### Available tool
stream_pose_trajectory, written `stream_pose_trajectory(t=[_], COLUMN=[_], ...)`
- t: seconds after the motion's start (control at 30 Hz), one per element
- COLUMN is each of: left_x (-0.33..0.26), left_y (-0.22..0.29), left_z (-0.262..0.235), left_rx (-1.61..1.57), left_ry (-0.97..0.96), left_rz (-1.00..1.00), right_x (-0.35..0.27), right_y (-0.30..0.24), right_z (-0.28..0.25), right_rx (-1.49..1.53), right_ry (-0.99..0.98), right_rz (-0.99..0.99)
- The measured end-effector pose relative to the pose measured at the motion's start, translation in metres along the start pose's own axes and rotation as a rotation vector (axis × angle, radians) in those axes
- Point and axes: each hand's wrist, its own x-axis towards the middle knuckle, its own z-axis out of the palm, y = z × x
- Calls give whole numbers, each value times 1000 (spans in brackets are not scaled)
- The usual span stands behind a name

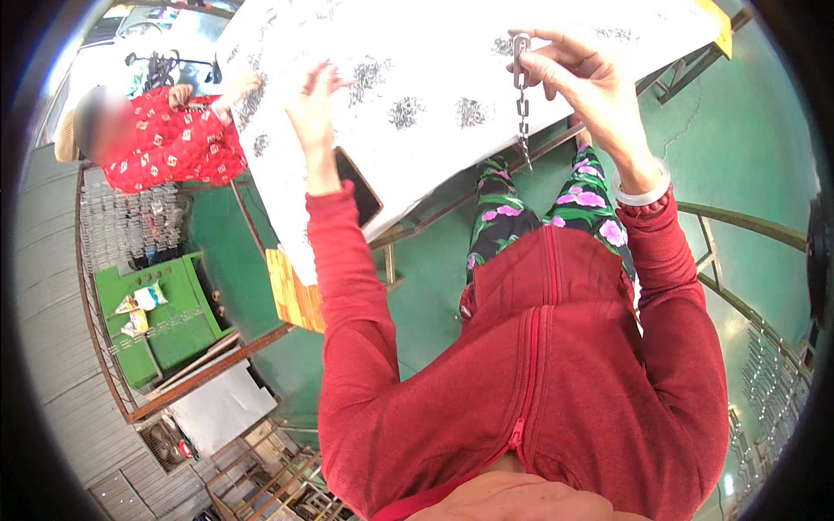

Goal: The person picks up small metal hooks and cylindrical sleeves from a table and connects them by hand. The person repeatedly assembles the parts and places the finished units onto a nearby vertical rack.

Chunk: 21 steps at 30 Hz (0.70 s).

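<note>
My right hand point(578, 74) is raised above the near edge of a white-covered table point(434, 165). Its fingers and thumb pinch a short metal chain point(524, 108) by the oblong metal piece point(520, 50) at its top, and the dark links hang straight down. Further left, my left hand point(314, 108) hovers over the tabletop with its fingers apart, holding nothing that I can see. Small heaps of dark metal parts point(406, 112) lie between the two hands, with another heap point(470, 112) nearer the chain. A dark flat phone-like slab point(358, 187) rests beside my left wrist.
A person in a red patterned top point(178, 139) sits at the table's left end, hands by more dark parts. A green bench point(161, 321) with small packages stands at the lower left. Chains hang on racks at both sides. Metal rails point(738, 224) run at the right.
</note>
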Motion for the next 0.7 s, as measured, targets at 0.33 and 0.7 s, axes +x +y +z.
stream_pose_trajectory(t=[0.33, 0.7], left_x=[-49, -32], left_y=[111, 125], left_z=[150, 200], left_rx=[-565, -167], left_ry=[-529, -610], left_rz=[-274, -25], right_x=[-13, -29], right_y=[-9, -24], right_z=[-15, -51], right_rx=[-105, -294], right_ry=[115, 215], right_rz=[114, -274])
